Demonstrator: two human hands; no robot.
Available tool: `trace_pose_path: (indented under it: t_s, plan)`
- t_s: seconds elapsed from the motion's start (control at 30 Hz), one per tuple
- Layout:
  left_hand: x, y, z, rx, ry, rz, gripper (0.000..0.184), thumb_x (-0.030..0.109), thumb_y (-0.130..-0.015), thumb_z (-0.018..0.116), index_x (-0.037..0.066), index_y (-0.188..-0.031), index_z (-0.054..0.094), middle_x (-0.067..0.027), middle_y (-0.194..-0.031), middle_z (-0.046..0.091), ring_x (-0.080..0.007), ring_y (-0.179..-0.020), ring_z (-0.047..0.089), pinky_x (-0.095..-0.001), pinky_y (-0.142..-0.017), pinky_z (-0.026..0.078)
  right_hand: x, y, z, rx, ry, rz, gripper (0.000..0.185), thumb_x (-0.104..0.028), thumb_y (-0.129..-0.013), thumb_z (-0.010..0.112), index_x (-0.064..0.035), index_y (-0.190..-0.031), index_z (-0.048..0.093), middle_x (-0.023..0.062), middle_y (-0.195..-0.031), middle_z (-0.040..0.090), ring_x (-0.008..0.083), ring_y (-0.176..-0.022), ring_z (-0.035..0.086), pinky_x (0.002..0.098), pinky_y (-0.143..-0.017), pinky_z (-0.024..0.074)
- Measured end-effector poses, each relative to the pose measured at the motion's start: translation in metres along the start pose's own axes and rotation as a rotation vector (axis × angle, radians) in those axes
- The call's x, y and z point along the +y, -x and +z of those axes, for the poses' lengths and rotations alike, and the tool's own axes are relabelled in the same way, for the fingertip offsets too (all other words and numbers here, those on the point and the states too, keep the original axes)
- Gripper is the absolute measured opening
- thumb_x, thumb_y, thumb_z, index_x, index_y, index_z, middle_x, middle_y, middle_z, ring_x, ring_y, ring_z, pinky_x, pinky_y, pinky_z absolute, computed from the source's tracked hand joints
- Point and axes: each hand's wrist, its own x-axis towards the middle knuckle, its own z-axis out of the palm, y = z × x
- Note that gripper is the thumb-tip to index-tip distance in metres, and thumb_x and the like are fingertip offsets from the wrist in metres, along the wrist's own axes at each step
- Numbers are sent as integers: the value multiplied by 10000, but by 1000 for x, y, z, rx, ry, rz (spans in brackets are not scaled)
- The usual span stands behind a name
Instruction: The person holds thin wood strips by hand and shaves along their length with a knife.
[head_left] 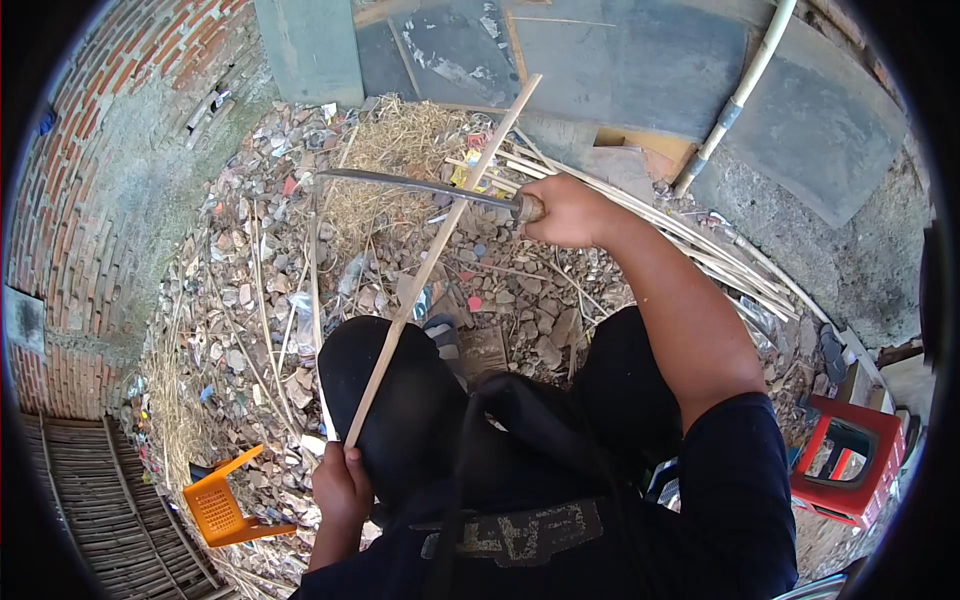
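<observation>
My left hand, low and left of my knee, is closed around the lower end of a long pale bamboo strip. The strip slants up and to the right past my knee. A second, thinner strip also runs down to this hand, its far end pointing away from me. In my right hand, stretched out in front, is the handle of a machete. Its long, dark blade points left and crosses the upper part of the slanting strip. Whether the blade touches the strip I cannot tell.
Rubble and dry straw cover the ground. A bundle of bamboo strips lies to the right. An orange plastic chair stands left, a red stool right. A brick wall and a pipe border the space.
</observation>
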Motion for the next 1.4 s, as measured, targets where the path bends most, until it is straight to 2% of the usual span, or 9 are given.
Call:
trace_pose_path:
  t_s: [0.2, 0.33, 0.6, 0.73, 0.87, 0.97, 1.0, 1.13, 1.4]
  plan:
    - [-2, -8, -15, -112, 84, 27, 416, 354, -1092, 428, 11, -865, 491, -233, -610, 555, -494, -587, 582, -542, -524, 412, -27, 9, 3, -59, 198, -116, 229, -155, -792, 699, -49, -994, 700, 204, -871, 697, 357, -866, 692, 457, -810, 543]
    - [1, -10, -20, -141, 90, 31, 418, 342, -1098, 423, 11, -853, 492, -238, -614, 552, -500, -594, 577, -542, -527, 401, 3, -11, 4, -55, -6, 150, 288, -168, -785, 705, -48, -1046, 696, 220, -891, 699, 386, -892, 684, 459, -817, 538]
    - [-10, -19, -33, -313, 234, -20, 490, 402, -1104, 401, -14, -875, 524, -232, -626, 534, -452, -604, 562, -473, -559, 400, -22, 12, -3, -60, 197, -108, 296, -196, -781, 730, -33, -1025, 687, 219, -893, 701, 377, -898, 692, 462, -802, 539]
    - [-3, -18, -29, -259, 225, -6, 500, 406, -1102, 400, -18, -865, 521, -227, -618, 534, -448, -595, 565, -479, -550, 397, 6, -1, -4, -8, -127, 145, 353, -216, -806, 725, -37, -1109, 698, 206, -910, 710, 337, -866, 687, 440, -831, 540]
    - [-2, -14, -32, -262, 232, -46, 493, 395, -1103, 400, -14, -852, 514, -221, -613, 532, -442, -586, 566, -477, -543, 396, 3, -2, 3, 30, 43, 64, 380, -203, -788, 717, -49, -1136, 702, 228, -940, 716, 376, -905, 695, 447, -840, 546]
    - [-3, -17, -33, -271, 213, -15, 498, 400, -1103, 402, -13, -848, 511, -222, -616, 534, -440, -587, 564, -472, -543, 399, -38, 12, -7, -168, 197, 29, 379, -201, -777, 722, -44, -1121, 709, 232, -946, 717, 379, -923, 701, 448, -826, 553]
    - [-5, -18, -32, -278, 223, -8, 501, 406, -1102, 407, -10, -844, 513, -223, -615, 535, -444, -588, 565, -473, -545, 399, -32, 12, -4, -123, 262, -63, 360, -198, -773, 729, -36, -1093, 715, 224, -948, 722, 361, -902, 704, 437, -809, 556]
    - [-4, -19, -29, -259, 245, -24, 511, 417, -1102, 410, -6, -837, 518, -223, -614, 545, -450, -595, 582, -474, -546, 405, 35, -23, 4, 45, -118, 211, 352, -183, -764, 703, -21, -1077, 712, 223, -926, 723, 375, -857, 689, 446, -797, 547]
    - [-4, -24, -39, -315, 240, -12, 521, 418, -1104, 416, -13, -839, 542, -209, -614, 555, -416, -584, 593, -460, -556, 421, -6, 5, -4, -49, 305, 5, 307, -178, -764, 701, -89, -1057, 730, 199, -851, 707, 346, -838, 704, 455, -801, 547]
